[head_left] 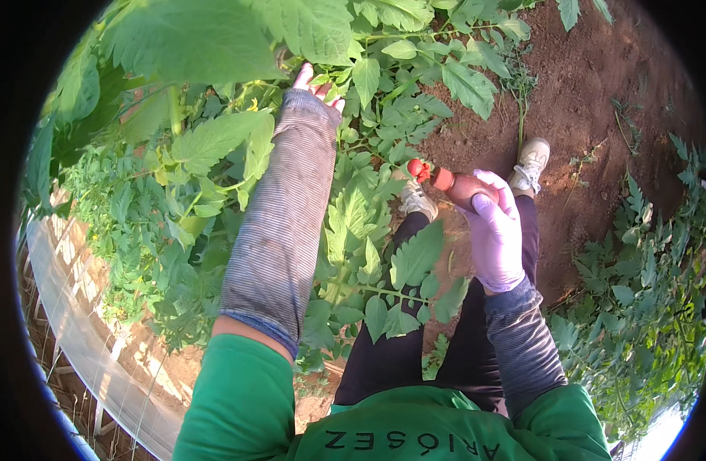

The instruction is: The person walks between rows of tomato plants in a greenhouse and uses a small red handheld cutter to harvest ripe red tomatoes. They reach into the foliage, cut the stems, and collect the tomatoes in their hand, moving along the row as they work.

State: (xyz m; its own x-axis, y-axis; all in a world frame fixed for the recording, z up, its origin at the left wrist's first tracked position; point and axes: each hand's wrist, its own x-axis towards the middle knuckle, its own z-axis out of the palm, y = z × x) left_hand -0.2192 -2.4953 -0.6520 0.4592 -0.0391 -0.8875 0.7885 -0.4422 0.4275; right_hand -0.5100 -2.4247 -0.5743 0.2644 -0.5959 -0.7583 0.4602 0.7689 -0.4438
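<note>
My right hand, in a thin purple glove, is closed round a small squeeze bottle of reddish-brown colour. The bottle lies tilted, its red cap and round red tip pointing left toward the plants. My left hand reaches up into the tomato foliage, beyond a dirty striped sleeve. Its visible fingers are apart, with small green shoots over the palm. Leaves hide part of that hand, and a large blurred leaf hangs close above it.
Leafy tomato plants stand before my legs, and another row grows on the right. Brown soil runs between them, with my pale shoes on it. A whitish sheet edges the lower left.
</note>
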